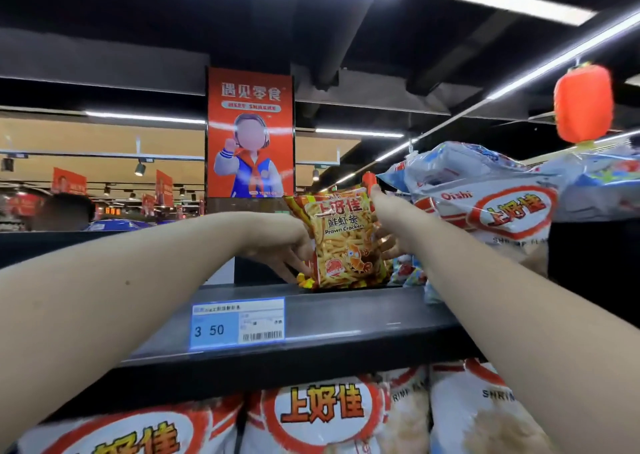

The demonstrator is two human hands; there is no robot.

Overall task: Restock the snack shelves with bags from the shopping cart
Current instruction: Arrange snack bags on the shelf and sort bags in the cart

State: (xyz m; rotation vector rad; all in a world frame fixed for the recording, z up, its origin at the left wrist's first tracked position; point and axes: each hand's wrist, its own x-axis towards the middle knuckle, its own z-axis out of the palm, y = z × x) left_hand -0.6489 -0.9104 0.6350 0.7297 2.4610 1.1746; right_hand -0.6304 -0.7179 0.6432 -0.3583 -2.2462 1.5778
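Left hand (284, 245) grips the left edge of the prawn cracker bag (346, 242), right hand (388, 221) clasps its right side, fingers behind, holding it upright and face-out on the top shelf (346, 315) above the price tag (237, 323), likely to square the facing.

The orange prawn cracker bag (341, 242) hid the fingertips of the left hand (277, 245) and much of the right hand (382, 221), both gripping its sides. On the price label (238, 323), the small print was too blurred to read. Behind the right forearm, small packets (410, 273) lay half hidden. Below the shelf (346, 315), white bags (322, 415) were cut off by the bottom edge.
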